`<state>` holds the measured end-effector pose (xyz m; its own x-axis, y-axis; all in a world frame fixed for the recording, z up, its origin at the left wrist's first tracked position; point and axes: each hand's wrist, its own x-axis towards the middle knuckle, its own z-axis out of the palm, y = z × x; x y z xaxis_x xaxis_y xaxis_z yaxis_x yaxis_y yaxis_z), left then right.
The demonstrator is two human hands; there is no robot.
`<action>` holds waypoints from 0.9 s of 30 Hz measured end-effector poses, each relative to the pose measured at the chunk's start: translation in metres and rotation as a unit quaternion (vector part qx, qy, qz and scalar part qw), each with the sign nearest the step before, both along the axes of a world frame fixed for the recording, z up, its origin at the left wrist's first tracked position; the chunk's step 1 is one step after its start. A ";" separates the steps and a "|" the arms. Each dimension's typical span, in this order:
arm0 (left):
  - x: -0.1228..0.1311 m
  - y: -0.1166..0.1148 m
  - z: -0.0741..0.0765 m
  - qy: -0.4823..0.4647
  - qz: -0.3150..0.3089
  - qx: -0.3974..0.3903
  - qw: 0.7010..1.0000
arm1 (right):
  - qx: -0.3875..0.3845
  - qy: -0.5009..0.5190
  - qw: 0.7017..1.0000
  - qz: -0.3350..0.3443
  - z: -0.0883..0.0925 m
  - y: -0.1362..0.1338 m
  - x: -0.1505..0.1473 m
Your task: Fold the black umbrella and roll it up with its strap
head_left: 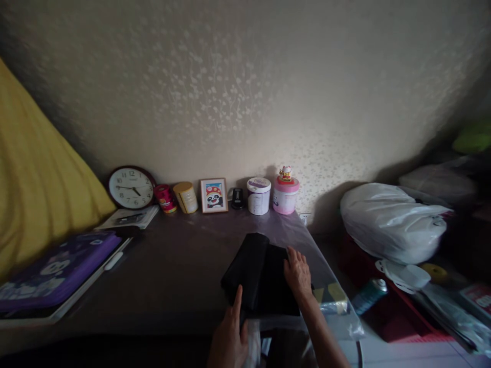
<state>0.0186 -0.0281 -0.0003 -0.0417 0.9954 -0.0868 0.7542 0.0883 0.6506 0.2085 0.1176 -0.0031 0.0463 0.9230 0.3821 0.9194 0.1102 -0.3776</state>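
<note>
Leftmost, a draped yellow curtain (42,179) fills the left edge of the frame. Below it at the lower left, a flat purple case with a pale cartoon figure (57,271) lies on a thin white-edged panel (42,321), with a slim white stick (113,260) along the panel's right side. Just beyond, at the left of centre, white printed sheets (143,217) lie in front of a round, dark-rimmed clock with a white face (132,187), which leans against the patterned wall. Next along the back of the grey-brown tabletop (176,255) come a crimson cylindrical can (164,198), a tilted-looking tin with a yellow lid (186,197) and a framed panda picture (214,196).

Lower centre, the left hand (230,335) has its index finger stretched out against the near left part of a folded black item with a soft-looking surface (245,271); its thumb stands apart, gripping nothing visible. Behind that item, which lies near the tabletop's front edge, stand a small black device (238,198), a white-and-purple tub (259,197) and a pink-and-white tub (286,199) topped by a cat figurine (286,174). The right hand (297,271) lies palm down over the item's right edge, fingers slightly bent; whether it pinches the edge cannot be told.

Farther right, a blue-green spray can (371,296) leans beside a red container (406,322), below a bulging white plastic bag (391,220).
</note>
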 end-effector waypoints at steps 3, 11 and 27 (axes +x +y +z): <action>0.000 0.000 0.003 0.002 0.000 -0.014 1.000 | 0.026 -0.024 0.993 0.115 0.010 0.005 -0.008; 0.000 0.001 0.000 0.000 0.003 -0.007 1.000 | -0.066 -0.076 0.957 0.271 0.009 -0.019 -0.016; -0.001 0.001 -0.006 -0.016 0.002 0.019 1.000 | -0.038 0.080 0.996 0.015 0.014 -0.036 0.018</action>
<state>0.0173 -0.0273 -0.0063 -0.0428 0.9978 -0.0505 0.7333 0.0657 0.6767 0.2263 0.0813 0.0113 0.0726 0.9511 0.3003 0.8435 0.1021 -0.5273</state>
